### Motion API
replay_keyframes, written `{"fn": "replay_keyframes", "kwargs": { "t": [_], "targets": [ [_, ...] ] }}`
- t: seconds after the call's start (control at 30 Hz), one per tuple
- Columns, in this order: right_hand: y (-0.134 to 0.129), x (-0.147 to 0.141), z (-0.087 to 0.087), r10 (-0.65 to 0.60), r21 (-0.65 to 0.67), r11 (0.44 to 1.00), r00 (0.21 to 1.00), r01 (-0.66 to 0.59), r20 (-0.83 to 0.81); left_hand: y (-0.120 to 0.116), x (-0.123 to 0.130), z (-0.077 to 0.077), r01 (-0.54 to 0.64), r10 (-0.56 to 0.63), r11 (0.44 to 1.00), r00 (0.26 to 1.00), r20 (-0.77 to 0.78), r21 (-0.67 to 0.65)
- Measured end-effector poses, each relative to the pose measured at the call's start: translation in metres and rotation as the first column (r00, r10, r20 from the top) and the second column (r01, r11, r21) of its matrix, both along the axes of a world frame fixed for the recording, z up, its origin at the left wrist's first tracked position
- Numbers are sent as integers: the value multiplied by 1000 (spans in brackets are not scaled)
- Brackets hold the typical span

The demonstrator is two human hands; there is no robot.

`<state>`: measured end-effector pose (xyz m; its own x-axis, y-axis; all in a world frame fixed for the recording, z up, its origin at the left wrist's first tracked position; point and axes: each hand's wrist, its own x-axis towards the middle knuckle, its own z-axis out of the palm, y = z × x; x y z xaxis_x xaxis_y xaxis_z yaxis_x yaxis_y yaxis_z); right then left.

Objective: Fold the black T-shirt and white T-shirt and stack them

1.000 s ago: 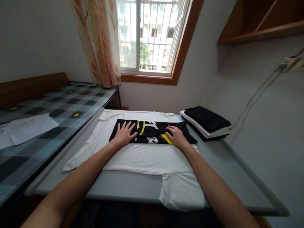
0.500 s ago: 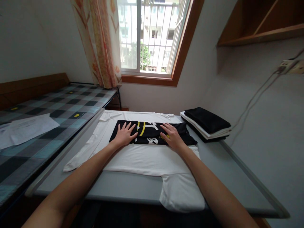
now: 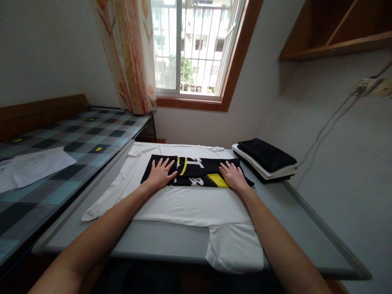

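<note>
Black cloth with white lettering and yellow bands, a garment (image 3: 202, 166) folded into a long strip, lies across a white shirt (image 3: 183, 208) on a grey table (image 3: 165, 241). From my remote seat I see both hands palm down on the strip, gripping nothing: the left hand (image 3: 159, 173), fingers spread wide, near its left end; the right hand (image 3: 234, 175), fingers slightly parted, towards its right end. I judge the lengthwise folding done, though the strip is not yet shortened into a compact bundle. Beneath, the white shirt lies open, one sleeve (image 3: 235, 249) drooping over the near edge. Beyond the right hand sits a neat stack of folded cloth (image 3: 266, 155).
</note>
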<state>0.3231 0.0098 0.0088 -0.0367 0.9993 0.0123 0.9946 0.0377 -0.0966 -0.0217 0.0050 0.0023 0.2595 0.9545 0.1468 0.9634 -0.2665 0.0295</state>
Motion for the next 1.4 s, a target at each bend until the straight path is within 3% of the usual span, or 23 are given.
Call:
{"fn": "replay_keyframes", "kwargs": {
  "t": [0.13,0.27,0.53,0.77,1.03,1.4],
  "targets": [
    [5,7,-1,-110,-27,994,993,109,-33,0,0,-1,4,-4,1000,1000,6,0],
    [8,9,-3,-135,-17,991,988,134,-71,1,-1,-1,4,-4,1000,1000,11,-2],
    [-6,17,14,-293,179,938,955,296,-40,1,-1,-2,-1,1,1000,1000,9,-4],
    [-9,26,27,-469,68,882,883,466,23,0,0,0,-2,2,1000,1000,13,-7],
    [-2,41,23,-517,-98,856,838,507,-177,1,-1,0,-7,7,1000,1000,11,-14],
    [10,56,8,-498,-41,857,806,513,-320,1,-1,0,-9,10,1000,1000,13,-17]
  ]
}}
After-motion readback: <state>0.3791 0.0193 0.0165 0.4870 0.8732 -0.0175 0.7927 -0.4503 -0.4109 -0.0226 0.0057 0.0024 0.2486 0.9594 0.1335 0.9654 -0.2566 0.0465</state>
